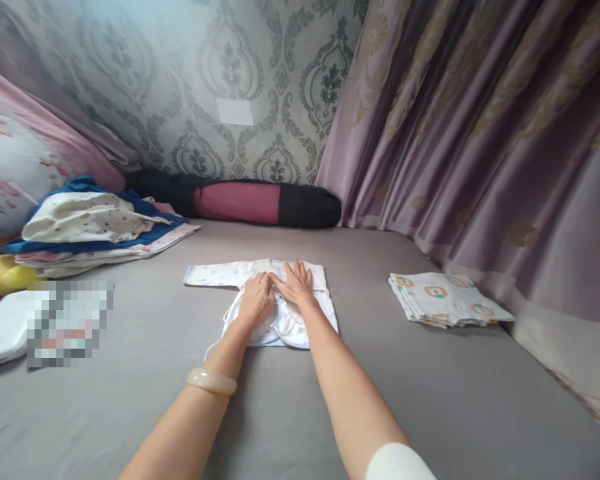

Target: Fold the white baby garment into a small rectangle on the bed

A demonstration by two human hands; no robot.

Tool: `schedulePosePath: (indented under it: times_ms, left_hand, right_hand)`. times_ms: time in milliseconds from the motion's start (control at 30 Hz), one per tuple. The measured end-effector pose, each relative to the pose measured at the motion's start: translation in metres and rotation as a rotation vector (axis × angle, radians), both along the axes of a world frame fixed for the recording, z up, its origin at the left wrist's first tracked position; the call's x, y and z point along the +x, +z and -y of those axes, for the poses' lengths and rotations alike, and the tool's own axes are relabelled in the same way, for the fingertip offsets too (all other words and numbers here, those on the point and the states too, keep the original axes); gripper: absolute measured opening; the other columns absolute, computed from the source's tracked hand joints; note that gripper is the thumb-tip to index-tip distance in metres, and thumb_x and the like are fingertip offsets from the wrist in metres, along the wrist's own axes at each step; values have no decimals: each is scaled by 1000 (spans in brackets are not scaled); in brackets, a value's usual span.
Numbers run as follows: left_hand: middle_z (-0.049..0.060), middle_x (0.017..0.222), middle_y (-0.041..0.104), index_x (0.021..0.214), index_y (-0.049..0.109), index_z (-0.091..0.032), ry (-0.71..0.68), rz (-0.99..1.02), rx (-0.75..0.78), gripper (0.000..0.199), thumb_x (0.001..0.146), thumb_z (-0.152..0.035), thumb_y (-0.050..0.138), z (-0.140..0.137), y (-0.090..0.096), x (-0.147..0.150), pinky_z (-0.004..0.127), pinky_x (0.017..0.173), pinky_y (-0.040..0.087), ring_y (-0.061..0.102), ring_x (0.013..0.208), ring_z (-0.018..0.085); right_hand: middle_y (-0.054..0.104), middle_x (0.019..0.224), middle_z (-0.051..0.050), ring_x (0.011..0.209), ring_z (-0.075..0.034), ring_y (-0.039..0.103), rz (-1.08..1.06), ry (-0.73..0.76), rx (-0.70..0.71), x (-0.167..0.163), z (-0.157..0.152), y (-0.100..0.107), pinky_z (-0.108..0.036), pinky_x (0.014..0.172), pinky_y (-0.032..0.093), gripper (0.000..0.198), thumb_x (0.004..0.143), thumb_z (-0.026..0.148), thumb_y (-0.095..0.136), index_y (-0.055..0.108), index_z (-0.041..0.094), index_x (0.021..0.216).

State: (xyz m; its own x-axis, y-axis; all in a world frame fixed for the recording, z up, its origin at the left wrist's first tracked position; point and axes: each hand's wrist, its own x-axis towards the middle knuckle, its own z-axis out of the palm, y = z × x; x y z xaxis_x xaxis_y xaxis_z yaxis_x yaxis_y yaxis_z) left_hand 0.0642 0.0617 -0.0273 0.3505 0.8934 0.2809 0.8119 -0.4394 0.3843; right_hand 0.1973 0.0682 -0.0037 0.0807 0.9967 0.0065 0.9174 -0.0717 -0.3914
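On a grey sheet (420, 387), one small white patterned shirt (287, 325) is lying, a sleeve extending left. Upon the shirt, the left hand (258, 299) is resting with fingers bent, whether pinching fabric I cannot tell; the right hand (295, 285) is lying flat, fingers open. Right of the shirt, folded orange-figured cloth (445, 298) is sitting stacked. Left of it, heaped fabrics (90, 220) are lying. Beyond the shirt, a black-and-maroon roll (236, 203) is lying along the patterned wall (180, 87).
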Motion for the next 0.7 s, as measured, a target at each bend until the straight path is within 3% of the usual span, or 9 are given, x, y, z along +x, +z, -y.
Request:
schedulePosePath:
  times_ms: [133, 233, 333, 467, 567, 633, 700]
  left_hand:
    - [16, 121, 60, 128, 43, -11, 38, 54, 8, 43, 86, -12, 35, -2, 0, -1, 37, 101, 39, 54, 116, 23]
    - [16, 122, 60, 135, 37, -11, 69, 32, -7, 49, 86, -13, 35, -1, -1, 1, 37, 101, 39, 55, 117, 24]
    - [18, 128, 56, 137, 36, -10, 74, 10, -5, 50, 87, -15, 35, 1, -1, 2, 37, 104, 36, 52, 121, 25]
    - [18, 135, 53, 139, 34, -8, 62, -9, 16, 52, 88, -15, 35, 4, -1, 3, 39, 110, 30, 48, 127, 25]
    - [18, 136, 53, 139, 35, -7, 60, -25, 28, 51, 88, -16, 35, 5, -2, 3, 41, 111, 29, 47, 129, 26]
    - [18, 135, 54, 138, 36, -6, 57, -38, 44, 50, 89, -16, 35, 5, -4, 3, 41, 111, 29, 46, 129, 26]
    - [18, 136, 54, 138, 36, -7, 49, -52, 65, 50, 89, -16, 34, 4, -6, 3, 41, 111, 30, 45, 131, 25]
  right_hand:
    - [14, 159, -10, 146, -25, 0, 16, 11, -68, -2, 0, 1, -47, 114, -5, 69, 96, 60, 13, 29, 20, 150]
    - [12, 160, -10, 146, -24, -1, 36, 2, -97, -2, -3, 1, -48, 114, -6, 59, 99, 46, 15, 27, 19, 150]
    - [11, 160, -12, 147, -25, 1, 24, 27, -128, 2, -5, 5, -49, 114, -3, 58, 98, 42, 18, 25, 18, 151]
    - [11, 160, -11, 147, -24, 2, 70, 85, -40, 8, -4, 10, -48, 114, -2, 55, 98, 35, 24, 27, 17, 150]
    - [32, 154, -9, 143, -22, 18, 109, 159, 46, 9, -5, 9, -44, 114, 4, 49, 97, 26, 27, 38, 18, 144]
    - [49, 141, -7, 134, -21, 33, 122, 160, 77, 8, -10, 7, -40, 112, 12, 46, 95, 18, 29, 47, 21, 137]
    - [57, 130, -5, 124, -21, 41, 149, 137, 85, 9, -17, 4, -37, 107, 19, 45, 90, 10, 33, 56, 24, 127]
